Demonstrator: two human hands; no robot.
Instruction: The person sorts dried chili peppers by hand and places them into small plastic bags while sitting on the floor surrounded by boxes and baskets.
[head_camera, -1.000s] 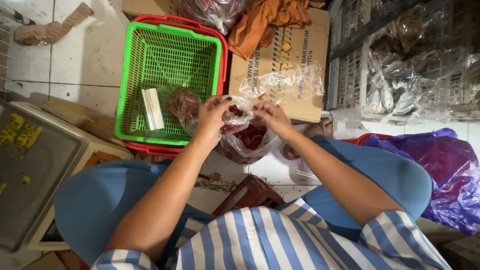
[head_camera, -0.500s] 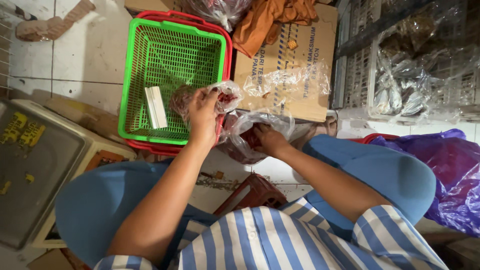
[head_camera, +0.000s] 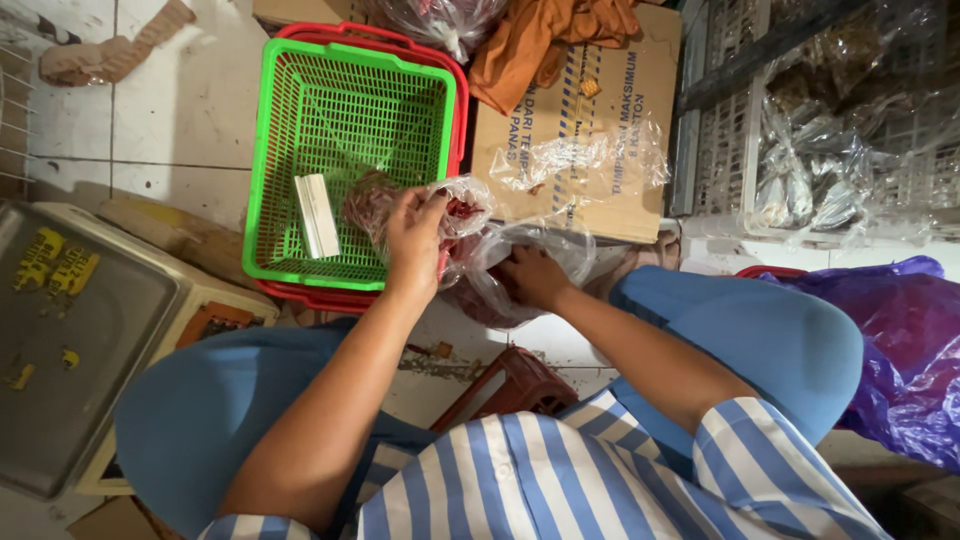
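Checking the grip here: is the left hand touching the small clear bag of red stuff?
Touching. The head view shows the left hand with fingers closed on the small clear bag at the green basket rim.

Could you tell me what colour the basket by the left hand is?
The basket is bright green, nested in a red one; the head view shows it.

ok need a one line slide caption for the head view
Seated person's left hand lifts a small clear bag of red pieces beside a green basket; right hand reaches into a larger clear bag.

basket (head_camera: 300, 160) left of box (head_camera: 590, 110)
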